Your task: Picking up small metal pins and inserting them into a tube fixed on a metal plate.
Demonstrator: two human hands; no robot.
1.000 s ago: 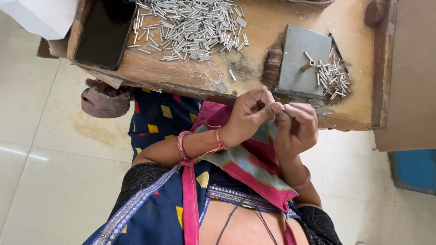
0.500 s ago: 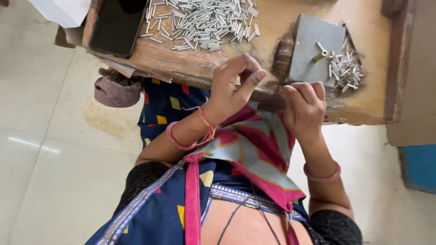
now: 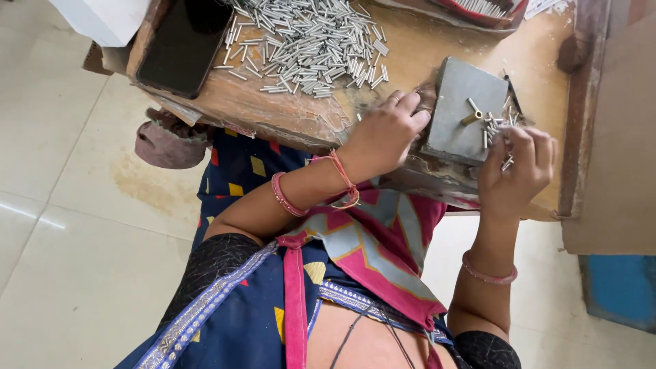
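The right hand sits at the near right edge of the grey metal block on the wooden table, fingers curled narrow and pinched on a few small metal pins; how many it holds cannot be told. A small loose heap of pins lies just beyond its fingertips, touching the block's right side, so the stock is directly ahead of this hand and nearer to it than to the other. A short brass peg lies on the block face, its long axis running slantwise from lower left to upper right, between the two hands. The left hand rests against the block's left edge, fingers loosely bent over the table rim and holding nothing that can be seen. The main pile of pins is spread across the far left of the table, well apart from both hands, the pieces lying at mixed angles. A black flat phone lies at the left end of the table. A white box corner shows at the upper left, a red tray with more pins at the top edge, and a blue panel at the lower right on the floor side. A brown pouch hangs below the table's left edge. No label is legible.
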